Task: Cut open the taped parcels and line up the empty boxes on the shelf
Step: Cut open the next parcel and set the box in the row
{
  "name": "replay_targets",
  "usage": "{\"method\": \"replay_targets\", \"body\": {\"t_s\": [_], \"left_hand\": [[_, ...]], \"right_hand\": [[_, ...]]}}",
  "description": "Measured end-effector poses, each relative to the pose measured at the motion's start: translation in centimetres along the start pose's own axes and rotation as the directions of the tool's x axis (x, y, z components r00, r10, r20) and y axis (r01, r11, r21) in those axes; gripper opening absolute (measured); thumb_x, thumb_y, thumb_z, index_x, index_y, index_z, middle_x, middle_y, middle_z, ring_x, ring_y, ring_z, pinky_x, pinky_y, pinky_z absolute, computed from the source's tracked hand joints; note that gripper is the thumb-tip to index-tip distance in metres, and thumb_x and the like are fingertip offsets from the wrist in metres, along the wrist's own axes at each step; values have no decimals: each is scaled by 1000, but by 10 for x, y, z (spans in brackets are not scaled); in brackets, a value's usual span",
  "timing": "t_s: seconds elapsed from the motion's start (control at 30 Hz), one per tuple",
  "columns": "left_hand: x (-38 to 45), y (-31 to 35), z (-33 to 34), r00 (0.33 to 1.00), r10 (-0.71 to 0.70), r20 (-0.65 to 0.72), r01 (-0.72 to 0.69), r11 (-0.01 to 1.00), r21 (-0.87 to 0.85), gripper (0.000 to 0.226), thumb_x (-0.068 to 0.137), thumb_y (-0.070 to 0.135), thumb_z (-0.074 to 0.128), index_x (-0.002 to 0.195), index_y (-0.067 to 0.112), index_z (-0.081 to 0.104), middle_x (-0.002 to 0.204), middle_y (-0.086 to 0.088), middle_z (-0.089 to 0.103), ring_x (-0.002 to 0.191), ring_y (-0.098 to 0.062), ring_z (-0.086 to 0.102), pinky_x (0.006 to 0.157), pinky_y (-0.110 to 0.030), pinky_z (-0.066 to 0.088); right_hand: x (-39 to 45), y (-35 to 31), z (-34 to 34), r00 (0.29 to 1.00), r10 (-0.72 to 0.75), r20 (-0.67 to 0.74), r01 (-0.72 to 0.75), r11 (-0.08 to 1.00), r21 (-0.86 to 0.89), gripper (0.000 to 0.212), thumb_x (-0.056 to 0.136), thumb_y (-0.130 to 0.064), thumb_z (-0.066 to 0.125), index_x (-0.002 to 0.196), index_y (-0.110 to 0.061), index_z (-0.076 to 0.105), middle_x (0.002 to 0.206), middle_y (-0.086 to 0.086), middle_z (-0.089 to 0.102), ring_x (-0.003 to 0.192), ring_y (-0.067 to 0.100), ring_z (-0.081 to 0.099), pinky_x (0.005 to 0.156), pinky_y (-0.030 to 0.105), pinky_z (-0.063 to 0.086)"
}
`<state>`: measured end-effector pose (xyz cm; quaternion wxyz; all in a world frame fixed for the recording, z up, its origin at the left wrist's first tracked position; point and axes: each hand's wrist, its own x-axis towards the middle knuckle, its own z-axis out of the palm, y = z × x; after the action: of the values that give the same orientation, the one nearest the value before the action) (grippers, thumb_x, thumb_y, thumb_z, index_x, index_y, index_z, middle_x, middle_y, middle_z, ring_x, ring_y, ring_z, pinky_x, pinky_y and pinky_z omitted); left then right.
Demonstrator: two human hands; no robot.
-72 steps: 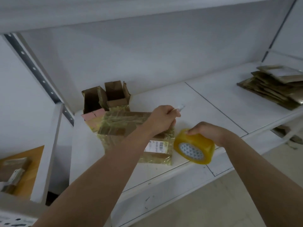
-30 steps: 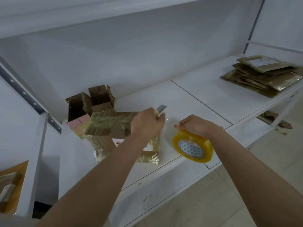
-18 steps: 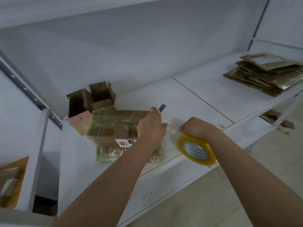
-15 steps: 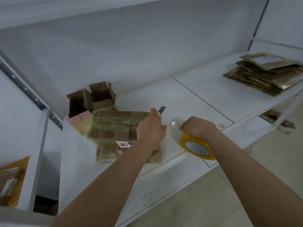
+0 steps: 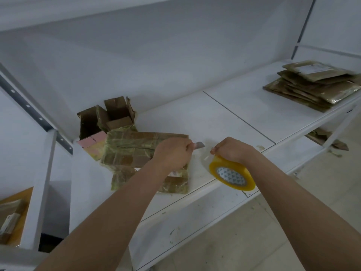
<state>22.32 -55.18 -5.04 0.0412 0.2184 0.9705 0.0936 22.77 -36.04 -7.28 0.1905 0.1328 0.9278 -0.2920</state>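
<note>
Tape-wrapped brown cardboard parcel (image 5: 144, 153) lay on the white shelf (image 5: 224, 118), directly under the left hand (image 5: 172, 153), whose fingers (image 5: 188, 146) curled around a small grey blade (image 5: 199, 145) pointing right. Just beyond, right hand (image 5: 232, 149) fingers gripped a yellow tape roll (image 5: 232, 176) from above, tilted at the shelf edge.

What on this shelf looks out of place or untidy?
The tape roll in the right hand overhangs the shelf edge. Small scraps litter the surface.
</note>
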Motion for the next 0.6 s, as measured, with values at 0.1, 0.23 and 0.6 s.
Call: {"method": "replay_targets", "body": {"t_s": [0.1, 0.23, 0.6], "left_hand": [[10, 8, -6, 997, 24, 70, -41, 968, 247, 36, 105, 34, 32, 95, 18, 62, 81, 4, 52, 83, -21, 54, 65, -30, 35], [20, 28, -3, 993, -62, 98, 6, 871, 491, 25, 102, 24, 40, 102, 18, 65, 83, 3, 53, 77, -18, 54, 53, -27, 31], [2, 2, -1, 975, -67, -213, 69, 998, 2, 33, 96, 45, 46, 101, 12, 49, 103, -6, 67, 86, -28, 64, 70, -36, 51]], "right_hand": [[-1, 2, -1, 1000, -21, -5, 21, 1000, 23, 44, 86, -54, 57, 114, -22, 67, 104, 8, 67, 94, 29, 64, 97, 48, 49], [-5, 2, -4, 998, -58, -21, 58, 998, 23, 42, 89, -53, 55, 115, -23, 67, 109, 6, 66, 99, 28, 63, 98, 48, 48], [2, 18, -1, 1000, -20, 3, 19, 994, 109, 44, 90, -51, 58, 119, -18, 65, 110, 11, 67, 99, 31, 64, 98, 48, 49]]}}
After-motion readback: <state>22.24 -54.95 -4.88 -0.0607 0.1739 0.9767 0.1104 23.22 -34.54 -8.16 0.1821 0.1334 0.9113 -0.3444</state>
